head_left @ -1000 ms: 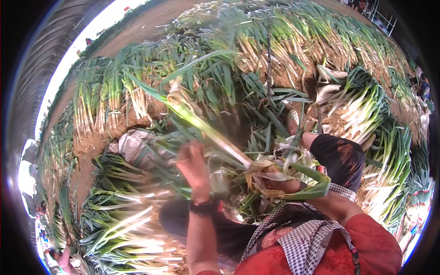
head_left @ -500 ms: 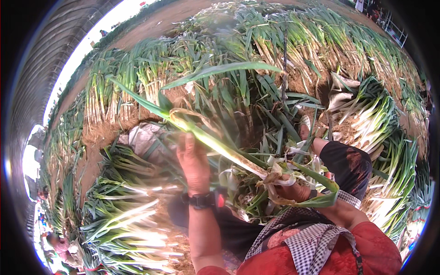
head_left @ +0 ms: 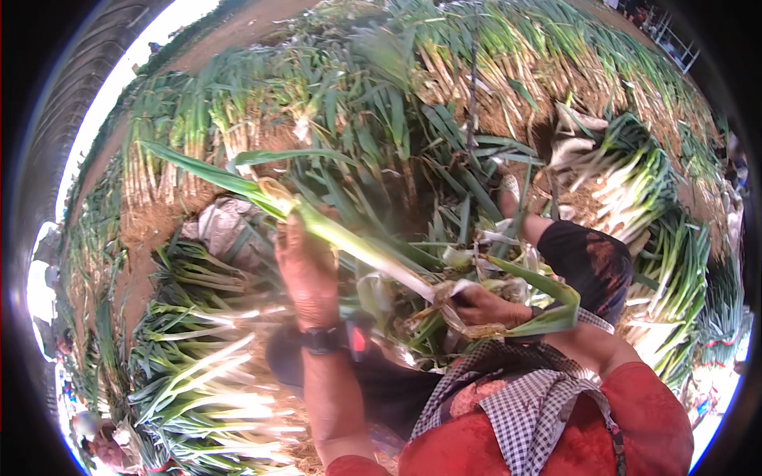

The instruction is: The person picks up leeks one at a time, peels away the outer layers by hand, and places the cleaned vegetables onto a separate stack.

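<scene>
A long green onion lies slantwise across the space in front of me, its green leaves pointing to the upper left. My left hand, a dark watch on its wrist, is closed around the stalk just below the leaves. At the white root end, my right hand grips the onion's peeled outer skin, and its fingertips are partly hidden by it. A loosened green leaf hangs folded over by the right wrist. Below the stalk is a heap of stripped leaves and skins.
Green onions with white stalks lie piled to my left, and another pile is at the right. Long rows of unpeeled onions stand beyond. A pale sack lies left of centre. A thin dark upright rod rises past my foot.
Both hands have shifted slightly left in view with the onion, as has the whole scene. The skin at the root end hangs lower, and more of my right hand shows.
</scene>
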### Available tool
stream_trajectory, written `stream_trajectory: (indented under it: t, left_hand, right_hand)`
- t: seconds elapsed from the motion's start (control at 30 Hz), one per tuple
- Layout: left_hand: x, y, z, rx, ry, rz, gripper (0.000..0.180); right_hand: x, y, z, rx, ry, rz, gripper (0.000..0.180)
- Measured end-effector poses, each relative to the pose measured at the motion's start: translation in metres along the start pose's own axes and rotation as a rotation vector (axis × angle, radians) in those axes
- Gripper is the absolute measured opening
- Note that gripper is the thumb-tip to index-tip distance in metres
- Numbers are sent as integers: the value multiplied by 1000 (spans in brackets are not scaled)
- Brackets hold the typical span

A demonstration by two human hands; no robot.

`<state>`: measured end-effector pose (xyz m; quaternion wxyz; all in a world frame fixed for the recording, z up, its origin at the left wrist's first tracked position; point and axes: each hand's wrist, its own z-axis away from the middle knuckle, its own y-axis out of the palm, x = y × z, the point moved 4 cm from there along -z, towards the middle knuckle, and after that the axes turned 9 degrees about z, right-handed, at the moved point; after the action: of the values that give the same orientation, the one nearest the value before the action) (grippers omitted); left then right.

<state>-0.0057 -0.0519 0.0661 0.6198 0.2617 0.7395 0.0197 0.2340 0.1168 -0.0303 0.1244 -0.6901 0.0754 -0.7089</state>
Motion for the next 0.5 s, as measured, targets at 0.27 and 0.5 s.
stream_trajectory:
  t: [0.27, 0.5]
  left_hand:
    - [16, 71, 26, 126, -347, 637, 56]
    - [37, 77, 48, 114, -467, 638, 33]
  right_hand:
    - [26, -16, -18, -288, -192, 213, 37]
    - [57, -4, -20, 328, 62, -1065, 35]
